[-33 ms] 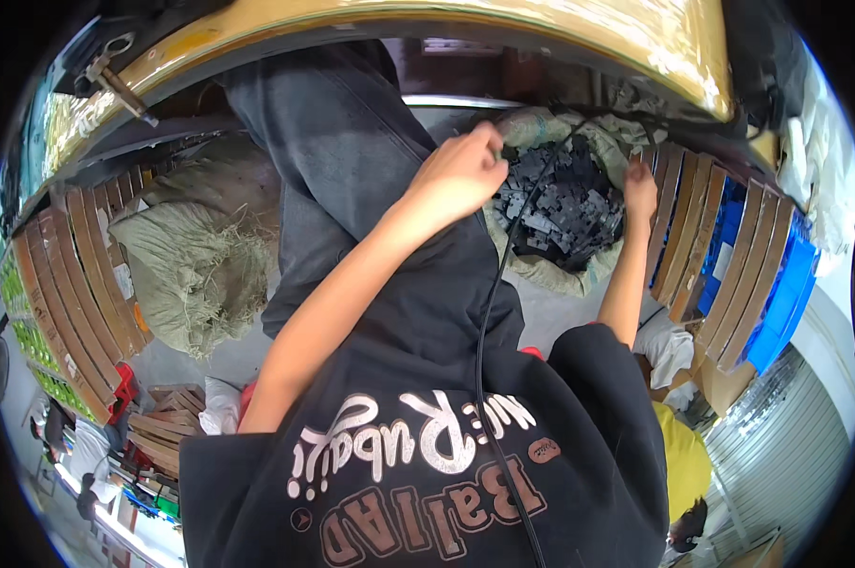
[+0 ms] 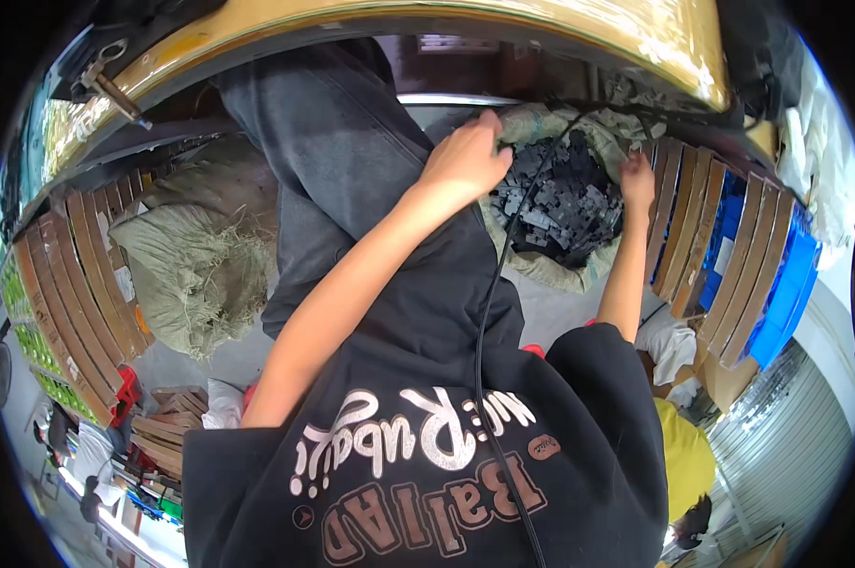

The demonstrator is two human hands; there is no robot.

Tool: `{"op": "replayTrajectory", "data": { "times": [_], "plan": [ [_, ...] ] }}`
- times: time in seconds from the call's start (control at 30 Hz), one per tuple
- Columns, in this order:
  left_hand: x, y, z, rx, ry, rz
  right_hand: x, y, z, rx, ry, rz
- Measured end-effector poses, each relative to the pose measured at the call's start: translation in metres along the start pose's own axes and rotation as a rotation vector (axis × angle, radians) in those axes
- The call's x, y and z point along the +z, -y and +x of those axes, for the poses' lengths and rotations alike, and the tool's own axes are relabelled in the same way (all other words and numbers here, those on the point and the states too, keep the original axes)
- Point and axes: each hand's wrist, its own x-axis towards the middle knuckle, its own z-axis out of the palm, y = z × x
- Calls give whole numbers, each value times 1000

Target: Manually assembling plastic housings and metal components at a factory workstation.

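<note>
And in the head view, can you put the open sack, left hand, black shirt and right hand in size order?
Largest to smallest:
1. Black shirt
2. Open sack
3. Left hand
4. Right hand

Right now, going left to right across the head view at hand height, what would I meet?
Left stack of brown boards → frayed greenish sack → left hand → dark flat pieces → right hand → right stack of brown boards.
</note>
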Motion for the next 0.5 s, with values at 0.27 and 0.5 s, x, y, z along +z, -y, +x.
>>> {"op": "replayTrajectory", "data": {
  "times": [0.27,0.5],
  "plan": [
    [76,61,38,-300,374,507,16,-29,21,105,246,-527],
    [86,53,50,-221,226,326,-59,-35,78,237,-25,-392]
  ]
}}
